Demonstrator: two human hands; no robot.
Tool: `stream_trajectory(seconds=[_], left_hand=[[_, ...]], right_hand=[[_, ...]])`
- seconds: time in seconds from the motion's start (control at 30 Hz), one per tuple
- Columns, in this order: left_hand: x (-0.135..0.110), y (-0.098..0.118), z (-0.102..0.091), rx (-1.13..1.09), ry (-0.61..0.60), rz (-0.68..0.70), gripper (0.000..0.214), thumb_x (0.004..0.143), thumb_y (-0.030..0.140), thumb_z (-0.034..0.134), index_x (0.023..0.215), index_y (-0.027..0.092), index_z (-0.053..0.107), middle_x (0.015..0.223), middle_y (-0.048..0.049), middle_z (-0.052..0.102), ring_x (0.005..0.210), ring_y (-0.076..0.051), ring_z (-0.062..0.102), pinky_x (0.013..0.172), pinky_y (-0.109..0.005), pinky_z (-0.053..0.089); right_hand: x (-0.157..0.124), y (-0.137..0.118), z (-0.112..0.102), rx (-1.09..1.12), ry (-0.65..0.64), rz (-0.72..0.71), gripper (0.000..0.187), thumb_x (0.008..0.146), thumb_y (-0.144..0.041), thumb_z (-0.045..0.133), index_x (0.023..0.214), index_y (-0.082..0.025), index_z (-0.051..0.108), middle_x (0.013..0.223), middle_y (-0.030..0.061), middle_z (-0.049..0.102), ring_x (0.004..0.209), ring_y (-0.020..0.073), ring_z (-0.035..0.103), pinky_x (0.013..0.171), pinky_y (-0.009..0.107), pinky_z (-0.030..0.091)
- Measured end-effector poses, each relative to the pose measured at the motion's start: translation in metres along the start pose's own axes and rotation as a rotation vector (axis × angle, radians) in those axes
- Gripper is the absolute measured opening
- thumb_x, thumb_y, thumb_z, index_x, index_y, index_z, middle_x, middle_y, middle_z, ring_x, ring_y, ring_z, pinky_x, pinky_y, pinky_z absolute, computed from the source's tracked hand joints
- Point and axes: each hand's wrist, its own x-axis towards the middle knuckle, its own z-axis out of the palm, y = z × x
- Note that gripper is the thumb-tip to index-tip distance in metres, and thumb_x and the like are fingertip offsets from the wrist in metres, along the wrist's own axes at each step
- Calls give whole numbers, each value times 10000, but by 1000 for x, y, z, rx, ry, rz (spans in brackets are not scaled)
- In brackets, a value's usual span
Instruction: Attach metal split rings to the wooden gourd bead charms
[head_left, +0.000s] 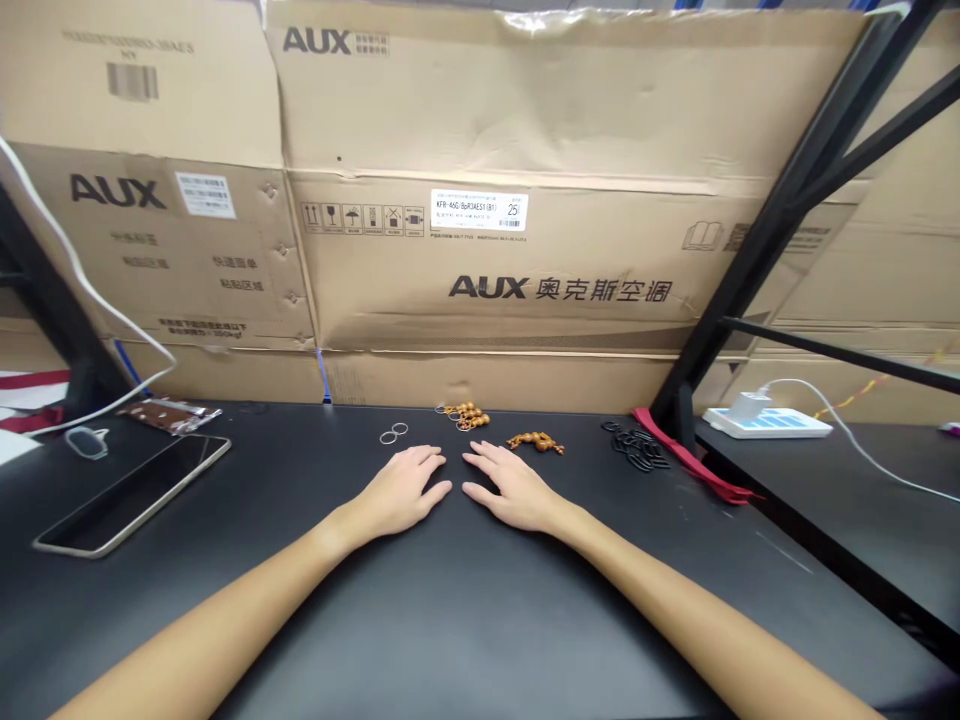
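Your left hand point(397, 492) and right hand point(510, 487) lie flat and palm-down on the black table point(480, 625), fingers loosely spread and fingertips close together without touching. Neither hand holds anything; both are open and wide. Just ahead of your right hand, and nearer to it than to the left, sits a short string of amber beads point(535, 441), its long axis running roughly left to right. A second bead cluster point(463, 416) lies a little farther forward, about in line with the gap between your hands, with thin loops at its left end. Nearest your left hand, ahead of its fingers, are two small metal rings point(394, 432). Well to the right of the amber string lies a heap of black rings point(637, 447), just beside a red strap point(694, 460). Out to the left are a tablet point(131, 493), a foil packet point(169, 415) and a white cable point(97, 405). Past the strap, a power strip point(765, 423) sits on a second table point(840, 520). Along the far edge stand AUX cartons point(480, 270), with a black rack upright point(795, 200) in front of them.
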Motion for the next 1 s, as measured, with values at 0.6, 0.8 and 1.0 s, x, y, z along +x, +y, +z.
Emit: stream_trajectory(seconds=[0.6, 0.8, 1.0], left_hand=[[-1, -10, 10, 142, 177, -274, 523, 882, 490, 478, 1167, 58, 556, 1328, -253, 488, 1279, -395, 400, 1029, -529, 338], [-1, -7, 4, 150, 105, -303, 481, 905, 473, 446, 1133, 65, 557, 1223, -238, 571, 1182, -378, 502, 966, -506, 393], [-1, 0, -4, 15, 58, -16, 247, 918, 252, 473, 1129, 149, 551, 1100, -127, 633, 1032, -265, 591, 902, -415, 470]], right_hand=[[2, 30, -8, -337, 288, 271, 406, 868, -281, 487, 1227, -116, 577, 1357, 172, 498, 1315, 340, 356, 1049, 498, 302], [3, 46, -10, -364, 268, 359, 419, 766, -104, 475, 1156, -147, 622, 1205, 150, 625, 1179, 304, 509, 999, 451, 336], [2, 23, -8, -300, 250, 215, 300, 827, -127, 456, 1031, -190, 668, 1032, 89, 684, 1003, 238, 578, 896, 380, 370]])
